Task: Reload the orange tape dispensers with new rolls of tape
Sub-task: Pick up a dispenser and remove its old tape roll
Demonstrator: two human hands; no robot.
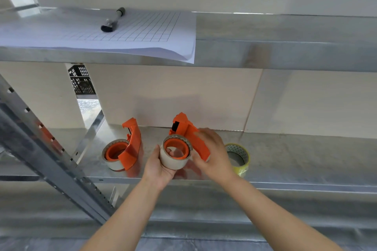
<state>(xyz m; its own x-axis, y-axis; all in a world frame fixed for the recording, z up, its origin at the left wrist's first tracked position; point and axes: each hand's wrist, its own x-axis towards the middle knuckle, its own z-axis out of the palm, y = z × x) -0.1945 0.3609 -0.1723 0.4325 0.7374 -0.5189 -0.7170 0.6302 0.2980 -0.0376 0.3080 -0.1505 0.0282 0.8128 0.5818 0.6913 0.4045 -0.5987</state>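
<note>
Orange plastic tape dispensers, two of them, are on the middle galvanised metal shelf [306, 159], and the one that matters now [188, 134] is held just above it between the person's two hands. The left hand [158, 166] cups a pale beige roll of tape [175, 161] from below, thumb up its near side and a fingertip showing through the core; that roll sits on the dispenser's orange hub. The right hand [214, 152] is closed over the dispenser's curved handle, steadying it. So both hands are gripping, one the roll, the other the body. Whether the roll is fully seated on the hub, or the tape end is fed through to the cutter, I cannot tell from here. To the left of the left hand the other orange dispenser [128, 146] rests on the shelf with a beige roll on its hub, and it looks loaded. Just beyond the right hand a yellowish transparent roll of tape [238, 156] lies loose on the shelf. Judging by that, one dispenser is done and this second one is well along; pressing the roll home and threading the tape seems to be what is left.
</note>
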